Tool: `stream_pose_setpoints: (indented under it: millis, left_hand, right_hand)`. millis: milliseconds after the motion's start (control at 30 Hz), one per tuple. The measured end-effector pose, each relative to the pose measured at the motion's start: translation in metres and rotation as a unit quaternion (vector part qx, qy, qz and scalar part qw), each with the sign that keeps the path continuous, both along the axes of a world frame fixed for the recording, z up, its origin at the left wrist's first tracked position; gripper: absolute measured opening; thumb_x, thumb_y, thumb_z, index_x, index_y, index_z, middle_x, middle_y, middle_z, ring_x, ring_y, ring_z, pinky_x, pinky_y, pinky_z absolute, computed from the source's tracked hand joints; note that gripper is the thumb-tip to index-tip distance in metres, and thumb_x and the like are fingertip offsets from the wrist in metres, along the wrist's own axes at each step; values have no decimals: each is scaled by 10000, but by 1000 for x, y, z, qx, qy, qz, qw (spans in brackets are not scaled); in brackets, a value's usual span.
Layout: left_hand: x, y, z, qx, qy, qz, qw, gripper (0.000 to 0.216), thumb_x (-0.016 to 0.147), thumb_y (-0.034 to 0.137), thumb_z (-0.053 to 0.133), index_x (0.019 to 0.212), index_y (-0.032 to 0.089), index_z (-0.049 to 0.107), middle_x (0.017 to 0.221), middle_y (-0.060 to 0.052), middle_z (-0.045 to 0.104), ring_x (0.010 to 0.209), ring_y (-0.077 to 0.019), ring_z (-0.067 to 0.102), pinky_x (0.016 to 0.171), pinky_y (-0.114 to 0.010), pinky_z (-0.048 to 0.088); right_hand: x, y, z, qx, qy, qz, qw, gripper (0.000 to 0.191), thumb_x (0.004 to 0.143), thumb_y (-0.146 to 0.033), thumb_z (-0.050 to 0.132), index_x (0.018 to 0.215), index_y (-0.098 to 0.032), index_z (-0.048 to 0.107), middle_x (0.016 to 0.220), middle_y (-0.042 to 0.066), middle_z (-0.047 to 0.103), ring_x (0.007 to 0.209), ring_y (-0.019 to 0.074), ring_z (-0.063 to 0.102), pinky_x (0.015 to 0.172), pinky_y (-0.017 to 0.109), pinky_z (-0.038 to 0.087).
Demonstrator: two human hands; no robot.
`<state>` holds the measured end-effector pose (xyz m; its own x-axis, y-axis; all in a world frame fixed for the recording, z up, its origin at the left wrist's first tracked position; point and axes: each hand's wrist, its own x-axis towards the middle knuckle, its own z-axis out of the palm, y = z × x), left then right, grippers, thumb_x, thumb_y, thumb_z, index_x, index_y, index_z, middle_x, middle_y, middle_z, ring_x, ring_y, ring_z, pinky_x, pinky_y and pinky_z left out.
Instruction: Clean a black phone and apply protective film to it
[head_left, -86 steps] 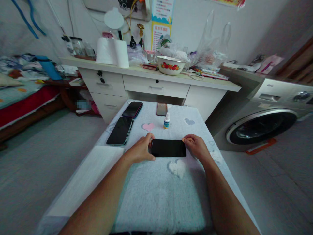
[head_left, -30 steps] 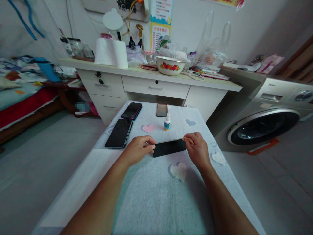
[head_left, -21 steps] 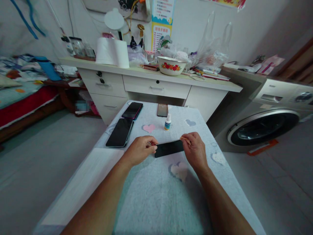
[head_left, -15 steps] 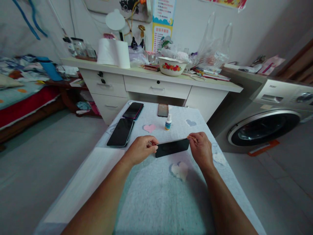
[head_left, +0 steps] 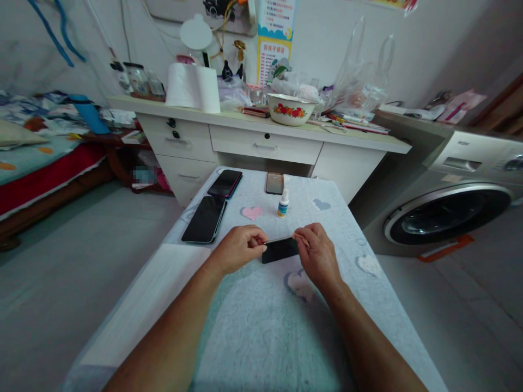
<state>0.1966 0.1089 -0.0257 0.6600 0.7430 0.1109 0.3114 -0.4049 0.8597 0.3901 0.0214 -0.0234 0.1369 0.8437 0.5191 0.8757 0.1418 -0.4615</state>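
Observation:
A dark smartphone (head_left: 279, 251) stands tilted on its long side above the tablecloth, its black face toward me. My left hand (head_left: 242, 249) is closed, pinching the phone's left end between thumb and fingers. Along the phone's upper edge, toward its right end, rests my right hand (head_left: 317, 255). Its fingers are pressed together around a small tan thing too little to name, and they hide the phone's right end. Just beyond the phone stands a small white spray bottle (head_left: 283, 204) with a blue and yellow label.
Two dark phones, a nearer phone (head_left: 204, 220) and a farther phone (head_left: 225, 183), lie at the table's left. Another phone (head_left: 274, 183) lies at the far edge. A white desk (head_left: 265, 147) stands behind, a washing machine (head_left: 445, 179) at right.
My right hand has slid left along the phone's upper edge, from its right end inward. My left hand keeps its pinch. The view has shifted slightly.

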Motion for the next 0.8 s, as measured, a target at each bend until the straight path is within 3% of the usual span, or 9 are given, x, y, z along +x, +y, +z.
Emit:
stream_pose_setpoints:
  millis: [300,800]
  left_hand:
    - [2,-1,-3,-15,2,-3,1000,107,693,192,579,774,153,637,621,20,587,550,-93,528,505,-182,392]
    - [2,-3,-1,1,-3,-20,1000,104,685,150,555,758,149,629,622,28,564,548,-84,508,503,-178,378]
  right_hand:
    - [20,2,-2,43,4,-84,995,171,845,-218,474,872,-188,641,829,54,549,760,172,560,714,300,457]
    - [-22,-3,-5,26,0,58,998,221,874,-173,433,1011,-193,605,947,75,523,815,158,557,731,270,478]
